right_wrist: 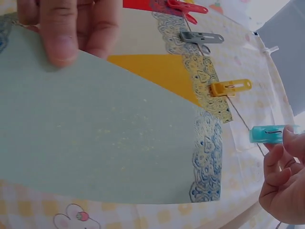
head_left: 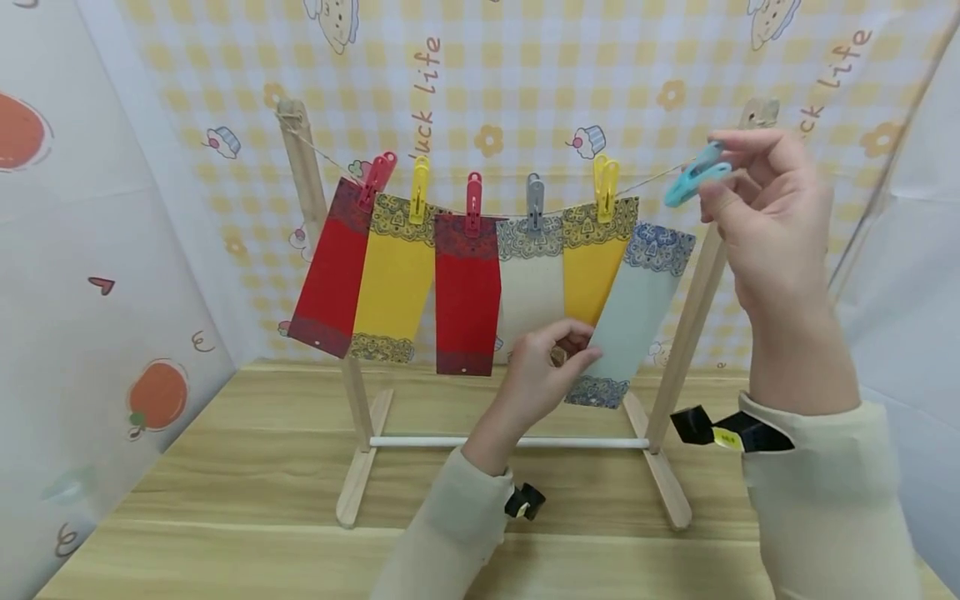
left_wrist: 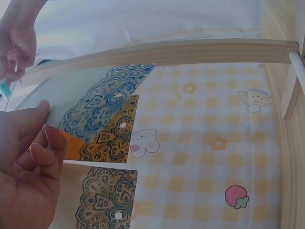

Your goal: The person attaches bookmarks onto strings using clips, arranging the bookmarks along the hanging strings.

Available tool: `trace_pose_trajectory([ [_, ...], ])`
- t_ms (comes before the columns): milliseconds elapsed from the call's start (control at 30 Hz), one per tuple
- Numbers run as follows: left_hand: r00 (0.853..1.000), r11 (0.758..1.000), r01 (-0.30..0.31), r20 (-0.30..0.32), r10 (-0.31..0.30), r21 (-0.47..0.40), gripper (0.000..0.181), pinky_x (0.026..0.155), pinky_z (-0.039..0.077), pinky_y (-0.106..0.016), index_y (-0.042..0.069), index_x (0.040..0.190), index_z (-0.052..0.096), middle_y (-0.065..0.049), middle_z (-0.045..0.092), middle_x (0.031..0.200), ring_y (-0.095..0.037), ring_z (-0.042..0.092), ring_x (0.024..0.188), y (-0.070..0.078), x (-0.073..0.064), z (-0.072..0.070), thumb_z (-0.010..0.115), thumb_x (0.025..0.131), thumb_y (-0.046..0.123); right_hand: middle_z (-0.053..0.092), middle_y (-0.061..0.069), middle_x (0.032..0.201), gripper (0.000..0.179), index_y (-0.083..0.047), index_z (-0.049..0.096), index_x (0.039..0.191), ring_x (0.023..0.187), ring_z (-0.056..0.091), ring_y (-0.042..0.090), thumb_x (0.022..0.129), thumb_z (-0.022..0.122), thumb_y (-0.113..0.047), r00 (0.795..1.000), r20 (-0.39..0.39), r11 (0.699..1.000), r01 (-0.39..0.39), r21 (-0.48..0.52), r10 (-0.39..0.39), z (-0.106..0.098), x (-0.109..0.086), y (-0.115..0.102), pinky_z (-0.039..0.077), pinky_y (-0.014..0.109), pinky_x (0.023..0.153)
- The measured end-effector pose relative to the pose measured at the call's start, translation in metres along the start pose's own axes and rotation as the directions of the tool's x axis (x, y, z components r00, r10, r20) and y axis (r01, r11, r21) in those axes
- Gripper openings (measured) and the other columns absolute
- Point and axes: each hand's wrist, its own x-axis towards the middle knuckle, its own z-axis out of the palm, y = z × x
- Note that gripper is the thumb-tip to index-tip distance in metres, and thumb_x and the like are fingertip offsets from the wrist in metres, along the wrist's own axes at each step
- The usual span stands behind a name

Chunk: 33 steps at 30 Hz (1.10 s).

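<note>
A pale green paper card (head_left: 647,293) with blue lace-pattern ends is pinched along its left edge by my left hand (head_left: 546,367). The card tilts, its top leaning right, and overlaps a yellow card (head_left: 585,275) behind it. My right hand (head_left: 776,212) pinches a light blue clothespin (head_left: 697,175) by its handles, up at the right stretch of the string (head_left: 652,178). In the right wrist view, the clothespin (right_wrist: 267,134) lies at the string, apart from the green card (right_wrist: 119,129). Whether its jaws grip the string I cannot tell.
Red, yellow and cream cards hang from the string by red, yellow and grey clothespins (head_left: 535,202). Wooden posts (head_left: 303,167) hold the string, joined low down by a white rod (head_left: 450,442). A checked cloth (head_left: 495,92) hangs behind the wooden table (head_left: 225,467).
</note>
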Motion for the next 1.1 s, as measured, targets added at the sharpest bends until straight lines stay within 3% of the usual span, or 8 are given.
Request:
trace_pose_trajectory([
  [200,1.000,0.999,-0.014,-0.004,0.015,0.036,0.021,0.067,0.052,-0.016,0.003,0.106,0.070,-0.008,0.071,0.092,-0.014,0.062,0.083,0.004,0.005,0.001,0.075,0.088,0.012,0.061,0.009,0.085,0.030,0.005,0.066,0.104,0.055,0.053,0.015,0.085,0.055,0.025,0.999,0.053,1.000,0.005,0.012,-0.006,0.006,0.018,-0.010,0.041,0.016,0.048],
  [333,0.999,0.998,-0.035,-0.002,0.035,0.043,0.021,0.067,0.052,-0.016,0.003,0.106,0.070,-0.008,0.071,0.092,-0.013,0.062,0.083,0.007,0.010,0.002,0.075,0.088,0.013,0.058,0.011,0.082,0.029,0.007,0.065,0.104,0.042,0.038,0.014,0.085,0.053,0.025,0.996,0.092,0.999,-0.014,0.045,0.010,0.009,0.027,-0.014,0.030,0.017,0.041],
  [467,0.999,0.998,-0.052,0.001,0.052,0.036,0.021,0.070,0.052,-0.014,0.002,0.106,0.070,-0.009,0.072,0.092,-0.015,0.063,0.082,0.009,0.015,0.006,0.075,0.088,0.013,0.058,0.010,0.081,0.029,0.005,0.065,0.103,0.036,0.027,0.013,0.087,0.051,0.023,0.994,0.105,0.999,-0.039,-0.009,0.040,0.011,0.033,-0.015,0.024,0.017,0.037],
  [767,0.997,0.997,-0.071,-0.006,0.071,0.032,0.020,0.072,0.052,-0.011,0.002,0.105,0.069,-0.010,0.072,0.094,-0.014,0.064,0.084,0.010,0.021,0.011,0.073,0.090,0.013,0.056,0.009,0.080,0.026,0.003,0.067,0.100,0.041,0.043,0.011,0.087,0.052,0.021,0.974,0.190,0.987,-0.097,-0.130,0.121,-0.003,0.040,-0.017,0.031,0.015,0.039],
  [900,0.997,0.997,-0.072,-0.005,0.072,0.029,0.019,0.073,0.053,-0.011,0.002,0.106,0.069,-0.009,0.072,0.094,-0.013,0.064,0.084,0.010,0.022,0.012,0.073,0.090,0.013,0.060,0.008,0.081,0.027,0.003,0.066,0.103,0.047,0.047,0.012,0.088,0.053,0.021,0.958,0.210,0.976,-0.165,-0.142,0.193,-0.012,0.039,-0.017,0.027,0.017,0.038],
  [1100,0.997,0.997,-0.069,-0.013,0.070,0.022,0.018,0.071,0.053,-0.012,0.002,0.105,0.069,-0.009,0.071,0.094,-0.013,0.064,0.083,0.009,0.021,0.011,0.072,0.091,0.012,0.063,0.006,0.082,0.025,0.002,0.067,0.106,0.048,0.039,0.012,0.089,0.056,0.017,0.938,0.254,0.967,-0.199,-0.159,0.234,-0.017,0.038,-0.014,0.021,0.019,0.040],
])
